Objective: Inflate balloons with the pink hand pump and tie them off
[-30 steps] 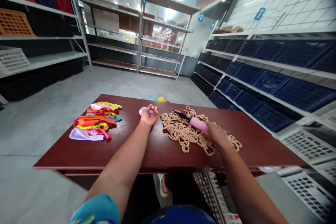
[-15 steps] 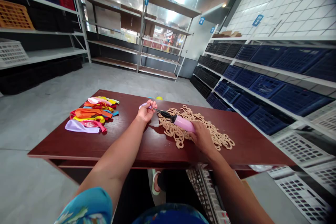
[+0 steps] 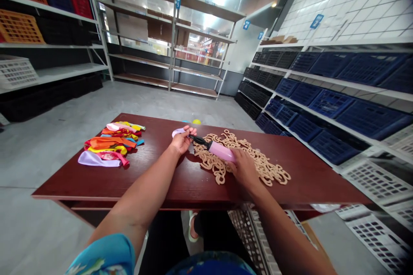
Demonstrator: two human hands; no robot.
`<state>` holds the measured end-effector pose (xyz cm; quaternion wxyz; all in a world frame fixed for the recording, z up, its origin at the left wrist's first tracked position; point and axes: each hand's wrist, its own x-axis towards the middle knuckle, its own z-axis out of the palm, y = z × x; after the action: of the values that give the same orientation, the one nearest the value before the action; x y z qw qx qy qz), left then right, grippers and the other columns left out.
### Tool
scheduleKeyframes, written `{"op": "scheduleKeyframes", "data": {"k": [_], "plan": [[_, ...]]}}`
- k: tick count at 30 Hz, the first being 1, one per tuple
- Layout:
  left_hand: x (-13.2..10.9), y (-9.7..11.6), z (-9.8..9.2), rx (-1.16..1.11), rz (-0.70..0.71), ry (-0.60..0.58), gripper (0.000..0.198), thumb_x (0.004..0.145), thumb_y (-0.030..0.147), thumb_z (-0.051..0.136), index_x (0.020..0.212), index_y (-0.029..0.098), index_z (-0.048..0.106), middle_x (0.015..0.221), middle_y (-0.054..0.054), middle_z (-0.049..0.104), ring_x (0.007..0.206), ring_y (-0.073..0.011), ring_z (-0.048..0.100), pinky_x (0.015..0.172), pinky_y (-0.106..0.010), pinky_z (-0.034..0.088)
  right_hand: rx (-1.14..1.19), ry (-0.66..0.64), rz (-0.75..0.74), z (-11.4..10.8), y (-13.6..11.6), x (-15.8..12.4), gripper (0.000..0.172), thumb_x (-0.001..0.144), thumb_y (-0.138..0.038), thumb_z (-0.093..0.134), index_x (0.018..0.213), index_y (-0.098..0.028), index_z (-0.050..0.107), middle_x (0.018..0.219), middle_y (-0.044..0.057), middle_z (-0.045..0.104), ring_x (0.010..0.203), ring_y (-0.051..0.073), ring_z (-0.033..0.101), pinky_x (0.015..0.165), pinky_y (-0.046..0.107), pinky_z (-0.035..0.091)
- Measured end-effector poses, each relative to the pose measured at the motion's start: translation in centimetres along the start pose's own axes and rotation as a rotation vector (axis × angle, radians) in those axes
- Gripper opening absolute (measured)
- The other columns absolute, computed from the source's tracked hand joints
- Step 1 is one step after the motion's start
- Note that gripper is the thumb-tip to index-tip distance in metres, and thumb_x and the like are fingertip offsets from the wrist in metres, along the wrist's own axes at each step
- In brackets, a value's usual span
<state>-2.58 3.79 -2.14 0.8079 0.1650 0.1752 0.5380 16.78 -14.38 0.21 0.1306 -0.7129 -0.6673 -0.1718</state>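
Observation:
My left hand [image 3: 183,141] is closed on a limp lilac balloon [image 3: 177,132], pinching it by the neck at the pump's tip. In my right hand [image 3: 243,165] is a pink hand pump [image 3: 222,151] with a black nozzle end, pointing left toward the balloon. The nozzle tip meets the fingers of my left hand; whether it sits inside the balloon's neck is hidden. Under and around the pump lies a spread of beige curled, ring-like pieces [image 3: 272,172]. To the left, a pile of flat, uninflated balloons [image 3: 106,142] in several colours rests on the table.
The dark red-brown table [image 3: 155,180] spans the front. Beyond its far edge a yellow round object [image 3: 196,122] shows on the floor. Shelves with blue crates [image 3: 329,103] line the right side. White crates [image 3: 371,180] stand at lower right, and a perforated crate [image 3: 241,227] is below the table.
The pump has shifted slightly left, and its black end is closer to my left hand, with less of the thin nozzle showing. More of the lilac balloon is visible behind my fingers.

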Motion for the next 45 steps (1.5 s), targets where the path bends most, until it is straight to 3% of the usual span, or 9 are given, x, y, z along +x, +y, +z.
{"op": "scheduleKeyframes", "data": {"k": [8, 13, 19, 25, 31, 36, 38, 41, 45], "plan": [[0.1, 1.8, -0.3, -0.147, 0.032, -0.061, 0.005, 0.077, 0.008, 0.054, 0.075, 0.013, 0.054, 0.073, -0.003, 0.061, 0.075, -0.0151, 0.062, 0.078, -0.036, 0.049, 0.066, 0.018, -0.101, 0.0, -1.8, 2.9, 0.041, 0.078, -0.035, 0.056, 0.116, -0.020, 0.048, 0.110, 0.010, 0.055, 0.098, 0.025, 0.048, 0.082, 0.036, 0.036], [0.7, 2.9, -1.1, -0.229, 0.050, 0.036, 0.015, 0.081, 0.023, 0.054, 0.068, 0.014, 0.053, 0.061, -0.001, 0.054, 0.053, -0.0100, 0.054, 0.060, -0.028, 0.047, 0.125, 0.021, -0.210, 0.2, -2.2, 4.4, 0.043, 0.077, -0.034, 0.058, 0.117, -0.019, 0.049, 0.109, 0.011, 0.055, 0.099, 0.026, 0.048, 0.085, 0.037, 0.036], [1.1, 3.5, -1.3, -0.270, 0.134, 0.101, 0.039, 0.089, 0.040, 0.037, 0.057, 0.018, 0.037, 0.049, 0.003, 0.041, 0.046, -0.0113, 0.047, 0.056, -0.029, 0.044, 0.211, -0.041, -0.286, 0.6, -2.7, 7.0, 0.045, 0.078, -0.035, 0.059, 0.119, -0.021, 0.049, 0.114, 0.009, 0.054, 0.097, 0.022, 0.050, 0.084, 0.034, 0.038], [0.5, 4.6, -1.1, -0.261, 0.210, 0.151, 0.047, 0.088, 0.048, 0.032, 0.054, 0.019, 0.017, 0.041, 0.005, 0.025, 0.039, -0.0104, 0.038, 0.049, -0.028, 0.039, 0.191, -0.065, -0.272, 2.5, -3.5, 9.0, 0.052, 0.072, -0.039, 0.064, 0.119, -0.022, 0.049, 0.109, 0.009, 0.056, 0.098, 0.023, 0.050, 0.084, 0.034, 0.038], [-0.4, 4.8, -0.7, -0.158, 0.245, 0.061, 0.047, 0.089, 0.046, 0.031, 0.055, 0.019, 0.013, 0.042, 0.006, 0.021, 0.038, -0.0090, 0.034, 0.049, -0.026, 0.039, 0.234, 0.011, -0.168, 5.2, -4.0, 8.9, 0.057, 0.067, -0.045, 0.068, 0.114, -0.019, 0.050, 0.105, 0.010, 0.058, 0.097, 0.024, 0.050, 0.084, 0.035, 0.038], [-0.6, 4.9, 1.0, -0.009, 0.355, 0.060, 0.042, 0.087, 0.046, 0.037, 0.057, 0.018, 0.029, 0.044, 0.007, 0.023, 0.038, -0.0077, 0.033, 0.050, -0.025, 0.039, 0.283, 0.059, -0.127, 5.9, -3.7, 8.9, 0.059, 0.065, -0.044, 0.070, 0.114, -0.019, 0.049, 0.105, 0.010, 0.057, 0.101, 0.025, 0.048, 0.087, 0.037, 0.036], [-0.5, 4.8, 2.2, 0.068, 0.394, 0.077, 0.028, 0.087, 0.037, 0.042, 0.067, 0.018, 0.041, 0.045, 0.008, 0.024, 0.038, -0.0070, 0.034, 0.050, -0.024, 0.039, 0.304, 0.048, -0.092, 5.9, -3.6, 9.1, 0.053, 0.067, -0.041, 0.069, 0.111, -0.019, 0.049, 0.104, 0.010, 0.057, 0.100, 0.025, 0.048, 0.085, 0.037, 0.037], [-0.5, 4.8, 4.3, 0.172, 0.439, 0.066, 0.005, 0.080, 0.016, 0.048, 0.080, 0.020, 0.045, 0.051, 0.008, 0.036, 0.040, -0.0062, 0.037, 0.049, -0.022, 0.037, 0.338, 0.029, -0.039, 5.7, -3.3, 9.2, 0.039, 0.071, -0.031, 0.065, 0.105, -0.019, 0.049, 0.100, 0.009, 0.058, 0.097, 0.023, 0.049, 0.082, 0.035, 0.038], [-0.2, 5.0, 7.5, 0.322, 0.482, 0.130, 0.022, 0.069, 0.008, 0.043, 0.086, 0.022, 0.044, 0.065, 0.004, 0.051, 0.040, -0.0065, 0.039, 0.042, -0.021, 0.032, 0.390, 0.011, 0.020, 5.4, -3.0, 9.2, 0.034, 0.071, -0.029, 0.063, 0.099, -0.020, 0.048, 0.097, 0.008, 0.058, 0.094, 0.022, 0.052, 0.079, 0.033, 0.039]]}}
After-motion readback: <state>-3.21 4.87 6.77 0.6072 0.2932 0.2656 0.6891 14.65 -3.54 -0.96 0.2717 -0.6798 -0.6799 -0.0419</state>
